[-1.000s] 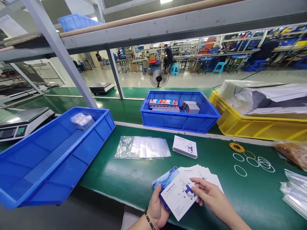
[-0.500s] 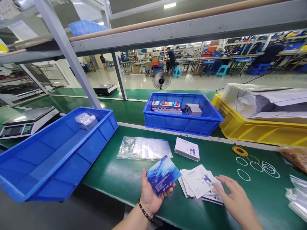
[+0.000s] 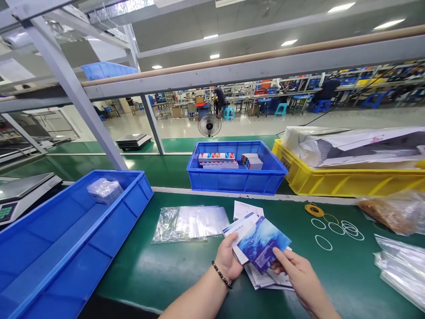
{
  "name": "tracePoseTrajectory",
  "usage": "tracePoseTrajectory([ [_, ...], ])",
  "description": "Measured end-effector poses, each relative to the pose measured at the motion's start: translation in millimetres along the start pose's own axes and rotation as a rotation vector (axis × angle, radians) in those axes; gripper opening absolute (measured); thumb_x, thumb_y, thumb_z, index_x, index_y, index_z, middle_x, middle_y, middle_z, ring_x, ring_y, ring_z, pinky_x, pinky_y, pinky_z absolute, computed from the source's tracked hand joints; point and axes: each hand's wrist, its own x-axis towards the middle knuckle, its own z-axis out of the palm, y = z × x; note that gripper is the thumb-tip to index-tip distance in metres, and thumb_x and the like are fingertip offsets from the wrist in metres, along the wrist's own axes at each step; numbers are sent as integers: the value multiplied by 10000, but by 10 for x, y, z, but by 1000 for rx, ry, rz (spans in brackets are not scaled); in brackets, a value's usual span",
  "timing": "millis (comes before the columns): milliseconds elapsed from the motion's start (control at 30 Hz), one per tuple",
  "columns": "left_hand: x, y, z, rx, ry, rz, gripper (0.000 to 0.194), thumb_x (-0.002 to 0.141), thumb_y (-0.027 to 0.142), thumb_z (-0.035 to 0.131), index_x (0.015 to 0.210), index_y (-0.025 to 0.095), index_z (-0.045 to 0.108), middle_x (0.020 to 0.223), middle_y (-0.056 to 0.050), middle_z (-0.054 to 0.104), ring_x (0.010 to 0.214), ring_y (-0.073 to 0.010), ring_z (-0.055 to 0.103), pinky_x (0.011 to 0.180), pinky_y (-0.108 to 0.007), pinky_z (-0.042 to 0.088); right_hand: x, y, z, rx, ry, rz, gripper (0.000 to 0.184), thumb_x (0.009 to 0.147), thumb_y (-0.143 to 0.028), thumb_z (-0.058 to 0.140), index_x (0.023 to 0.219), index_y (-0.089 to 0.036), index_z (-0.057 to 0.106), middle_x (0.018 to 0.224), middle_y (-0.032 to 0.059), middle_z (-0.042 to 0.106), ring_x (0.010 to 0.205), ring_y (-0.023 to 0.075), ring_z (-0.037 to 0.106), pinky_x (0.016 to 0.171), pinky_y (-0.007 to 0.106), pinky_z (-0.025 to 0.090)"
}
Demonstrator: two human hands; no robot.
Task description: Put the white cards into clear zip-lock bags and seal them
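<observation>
While the left hand [image 3: 229,260] grips a white card [image 3: 246,222], the right hand [image 3: 297,271] pinches a blue card [image 3: 262,241] partly over it, above a messy pile [image 3: 262,281] on the green surface [image 3: 142,274].

scale [image 3: 25,189] left of bin [image 3: 109,235]; sleeves [image 3: 199,222] between bin and leaflets [image 3: 245,208]; rings [image 3: 310,210] right of leaflets, before crate [image 3: 332,182]

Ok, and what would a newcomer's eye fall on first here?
Probably the bright blue leaflet, pinched in the right hand and overlapping the white leaflet in the left hand, just right of centre. The long blue bin at left and yellow bin at right would likely come next.
</observation>
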Motion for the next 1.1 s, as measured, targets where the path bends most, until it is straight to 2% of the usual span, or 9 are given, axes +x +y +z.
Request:
tracePoseTrajectory([
  [167, 31, 233, -101, -18, 179, 60, 649, 771, 608, 385, 1217, 142, 455, 956, -121, 680, 790, -274, 642, 617, -350, 472, -28, 131, -329, -401, 356, -516, 238, 765, -375, 509, 747, -211, 680, 752, 52, 684, 644, 201, 625, 552, 269, 486],
  [267, 38, 341, -109, -25, 222, 107, 635, 797, 579, 369, 1258, 144, 405, 908, -113, 691, 751, -264, 648, 618, -345, 470, -18, 325, -372, -651, 230, -970, 217, 752, -240, 502, 861, -243, 690, 837, 55, 702, 743, 214, 645, 650, 302, 506],
  [333, 45, 355, -102, -28, 224, 117, 577, 815, 524, 386, 1239, 134, 426, 878, -104, 699, 733, -250, 650, 604, -330, 467, -13, 489, -345, -779, 83, -1040, 247, 716, -186, 508, 875, -262, 681, 844, 36, 712, 767, 216, 651, 661, 314, 516],
  [400, 53, 324, -100, -40, 203, 112, 501, 824, 460, 414, 1183, 118, 484, 875, -102, 703, 748, -239, 649, 626, -330, 471, -16, 614, -303, -766, 13, -929, 295, 701, -186, 488, 925, -270, 660, 911, 34, 707, 845, 230, 644, 708, 340, 521],
  [533, 70, 183, -144, -45, 68, 44, 367, 801, 331, 476, 1021, 67, 603, 960, -133, 687, 905, -254, 624, 822, -369, 452, 28, 533, -184, -408, 66, -341, 337, 741, -343, 495, 1048, -247, 595, 1008, 77, 675, 885, 240, 632, 668, 324, 536],
  [667, 86, 61, -217, 55, 36, 49, 285, 701, 218, 599, 935, 61, 644, 958, -142, 687, 952, -284, 603, 917, -402, 400, 183, 180, 4, 115, 35, 46, 445, 621, -457, 636, 968, -179, 604, 733, 44, 678, 614, 177, 614, 535, 268, 509],
  [867, 68, 202, -140, -9, 118, 103, 553, 766, 516, 497, 1082, 68, 568, 982, -158, 672, 937, -287, 610, 832, -382, 450, 257, 97, -41, 223, 61, 167, 331, 514, -426, 715, 709, -169, 639, 465, -13, 578, 446, 132, 510, 431, 246, 440],
  [1000, 43, 326, -85, 17, 272, 117, 611, 785, 555, 429, 1174, 87, 478, 868, -140, 690, 761, -274, 653, 653, -362, 485, 191, 212, -291, 8, 175, 178, 335, 500, -453, 674, 707, -189, 666, 618, 59, 660, 579, 219, 594, 471, 295, 475],
  [1100, 41, 293, -91, 20, 240, 77, 570, 788, 502, 461, 1187, 95, 462, 891, -140, 687, 746, -272, 653, 617, -355, 484, 133, 211, -342, -237, 343, 62, 312, 489, -476, 633, 655, -217, 681, 847, 95, 680, 745, 279, 607, 478, 295, 474],
])
